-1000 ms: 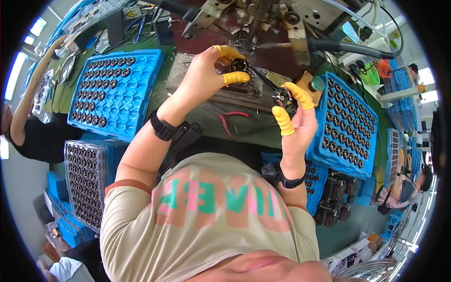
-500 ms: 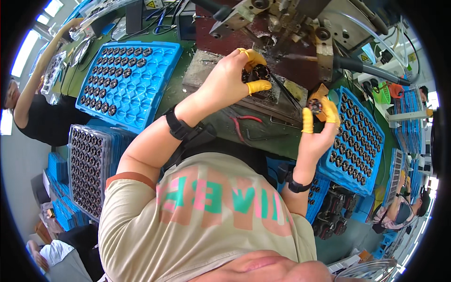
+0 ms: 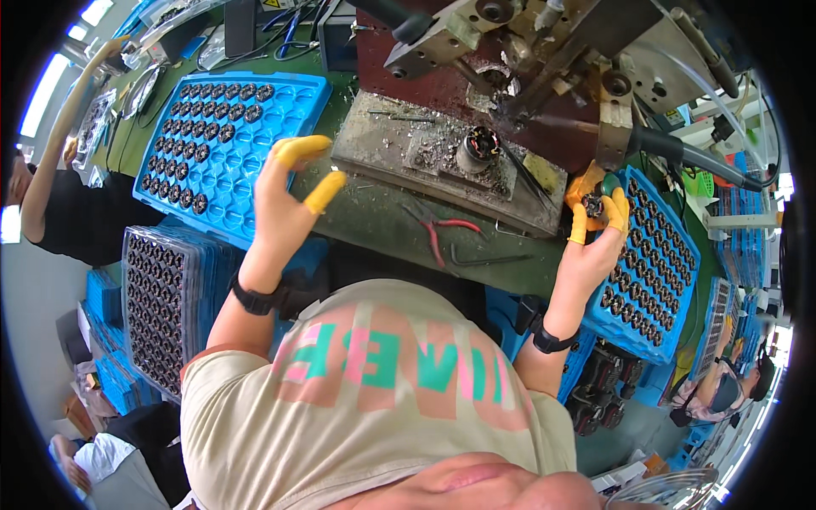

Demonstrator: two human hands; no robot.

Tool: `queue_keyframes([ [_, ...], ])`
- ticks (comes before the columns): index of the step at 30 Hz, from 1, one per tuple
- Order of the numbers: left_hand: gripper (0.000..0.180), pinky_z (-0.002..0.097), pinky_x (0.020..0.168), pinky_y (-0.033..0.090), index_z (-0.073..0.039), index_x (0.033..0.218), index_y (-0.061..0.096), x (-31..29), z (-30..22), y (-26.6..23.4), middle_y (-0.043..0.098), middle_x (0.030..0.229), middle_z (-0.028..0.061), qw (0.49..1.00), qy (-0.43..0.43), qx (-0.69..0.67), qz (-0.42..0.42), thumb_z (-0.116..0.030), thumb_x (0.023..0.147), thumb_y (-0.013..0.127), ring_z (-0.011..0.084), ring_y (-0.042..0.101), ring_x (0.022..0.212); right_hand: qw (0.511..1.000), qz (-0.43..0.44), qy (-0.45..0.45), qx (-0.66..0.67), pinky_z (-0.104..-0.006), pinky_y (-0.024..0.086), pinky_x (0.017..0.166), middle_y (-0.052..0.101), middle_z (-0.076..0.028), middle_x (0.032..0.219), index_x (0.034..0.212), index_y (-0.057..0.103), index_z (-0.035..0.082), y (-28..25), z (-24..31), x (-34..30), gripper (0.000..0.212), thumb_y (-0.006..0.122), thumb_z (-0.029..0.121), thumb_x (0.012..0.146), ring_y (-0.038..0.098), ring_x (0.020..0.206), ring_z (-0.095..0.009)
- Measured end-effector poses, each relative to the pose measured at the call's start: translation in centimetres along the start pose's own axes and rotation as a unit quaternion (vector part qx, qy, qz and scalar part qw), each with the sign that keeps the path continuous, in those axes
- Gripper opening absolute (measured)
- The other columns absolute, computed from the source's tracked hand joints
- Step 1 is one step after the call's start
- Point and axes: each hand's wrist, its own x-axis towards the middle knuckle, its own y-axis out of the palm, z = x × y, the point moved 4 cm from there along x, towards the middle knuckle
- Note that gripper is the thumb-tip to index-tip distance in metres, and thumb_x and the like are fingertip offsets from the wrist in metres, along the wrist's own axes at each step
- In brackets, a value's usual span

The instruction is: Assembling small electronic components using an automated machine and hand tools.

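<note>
My left hand (image 3: 285, 195), with yellow finger cots on thumb and index finger, is beside the right edge of a blue tray (image 3: 299, 100) partly filled with small round wound stators. Its fingers are apart with nothing between them. A dark stator with copper and red bits (image 3: 484, 143) sits on a round metal holder (image 3: 473, 161) on the steel base plate (image 3: 374, 140). At the right, my right hand (image 3: 600, 238), also in yellow finger cots, pinches another small dark stator (image 3: 593, 204) near an orange container (image 3: 583, 184).
Red-handled pliers (image 3: 435, 229) and a hex key (image 3: 489, 259) lie on the green bench in front of the plate. Machine arms (image 3: 616, 110) overhang the plate. A full blue tray of stators (image 3: 650, 255) stands at the right. Another person (image 3: 76, 208) works at far left.
My left hand has left the metal holder and moved left to the tray edge, leaving a stator on the holder. My right hand has shifted slightly right and down with its stator.
</note>
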Motion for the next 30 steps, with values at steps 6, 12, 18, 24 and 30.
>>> queue_keyframes([
  [6, 0.037, 0.0295, 0.080, 0.047, -0.004, 0.110, 0.065, -1.5, -0.5, -1.5, 0.067, 0.093, 0.0086, 0.999, -0.026, -0.014, -0.044, -0.005, 0.075, 0.078, 0.0200, 0.061, 0.087, 0.999, 0.051, -0.012, -0.015, -0.0446, 0.041, 0.100, 0.058, -0.021, 0.127, 0.113, 0.058, -0.001, -0.3, 0.0, 0.3, 0.038, 0.075, 0.015, 0.082, 0.052, 0.119, -0.040],
  [12, 0.022, 0.0292, 0.080, 0.050, 0.000, 0.110, 0.064, -1.9, -3.9, 3.4, 0.069, 0.101, 0.0080, 0.919, -0.086, -0.286, 0.257, -0.006, 0.089, 0.067, 0.0172, 0.065, 0.091, 0.959, 0.120, -0.028, 0.257, -0.0417, 0.040, 0.100, 0.059, -0.011, 0.118, 0.112, 0.067, 0.008, -1.0, 5.9, -1.3, 0.048, 0.083, 0.026, 0.070, 0.052, 0.115, -0.032],
  [18, 0.032, 0.0277, 0.084, 0.048, -0.005, 0.116, 0.054, -3.0, -4.1, 7.6, 0.061, 0.109, 0.0044, 0.666, -0.207, -0.576, 0.426, -0.029, 0.097, 0.061, 0.0129, 0.057, 0.100, 0.895, 0.206, -0.095, 0.384, -0.0419, 0.037, 0.097, 0.057, -0.008, 0.113, 0.113, 0.069, 0.012, 1.4, 10.8, -3.3, 0.050, 0.079, 0.035, 0.071, 0.050, 0.110, -0.031],
  [24, 0.029, 0.0261, 0.079, 0.048, -0.008, 0.113, 0.054, -4.0, -2.5, 7.6, 0.060, 0.110, 0.0039, 0.623, -0.245, -0.644, 0.370, -0.031, 0.096, 0.061, 0.0122, 0.057, 0.095, 0.869, 0.234, -0.085, 0.429, -0.0408, 0.037, 0.096, 0.057, -0.009, 0.113, 0.116, 0.067, 0.010, 2.7, 12.8, -3.8, 0.049, 0.078, 0.035, 0.075, 0.050, 0.109, -0.031],
  [30, 0.038, 0.0312, 0.085, 0.050, -0.005, 0.112, 0.062, -1.9, -2.0, 1.2, 0.064, 0.115, 0.0095, 0.971, 0.105, 0.022, 0.211, -0.003, 0.076, 0.076, 0.0242, 0.061, 0.100, 0.939, 0.150, -0.120, 0.285, -0.0413, 0.038, 0.096, 0.060, -0.010, 0.116, 0.118, 0.064, 0.007, 1.0, 10.7, -3.0, 0.047, 0.071, 0.037, 0.083, 0.053, 0.109, -0.031],
])
